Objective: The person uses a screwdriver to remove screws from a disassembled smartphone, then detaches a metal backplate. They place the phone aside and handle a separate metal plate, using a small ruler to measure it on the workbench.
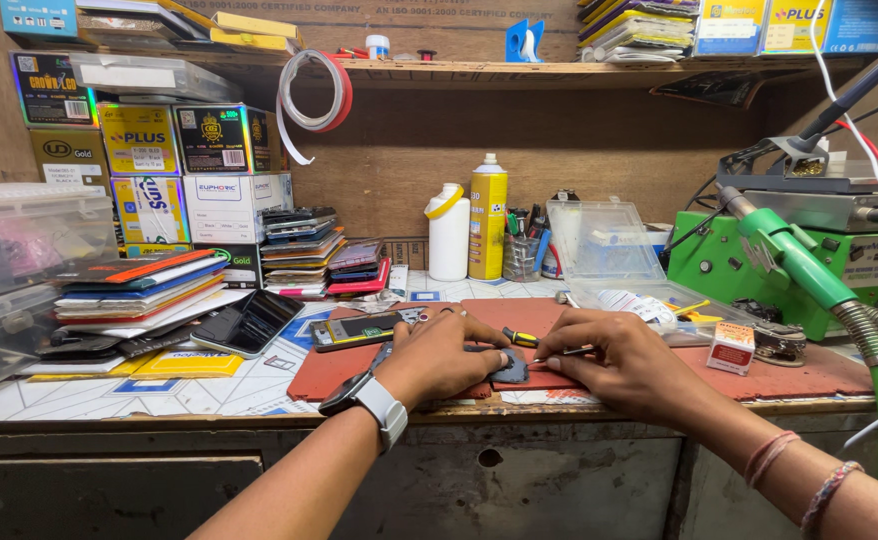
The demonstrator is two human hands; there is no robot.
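Step in hand, as judged: working a fastener or small part on a dark board (510, 368) pinned to the red mat (809, 372). To do it well: keep the left hand (439, 355) pressing flat so the board cannot skate, hold the tool near upright, light pressure, tip fully seated before any turn; keep loosened bits on the mat, away from the bench edge just below the wrists. Left hand: fingers spread and curled down, palm over the board's left part, gripping nothing I can make out, only holding it down. Right hand (619, 362): fingers pinched shut on a thin screwdriver (559, 352), tip pointing left toward the board; exact contact point too small to tell. A second driver (520, 338), yellow and black handle, lies just beyond the fingertips, between the hands. Board: small, flat, dark grey, irregular outline, mostly hidden under the left fingers, lying between both hands. A phone (356, 330) lies beyond the left hand; a small red-and-white box (731, 348) lies right of the right hand.
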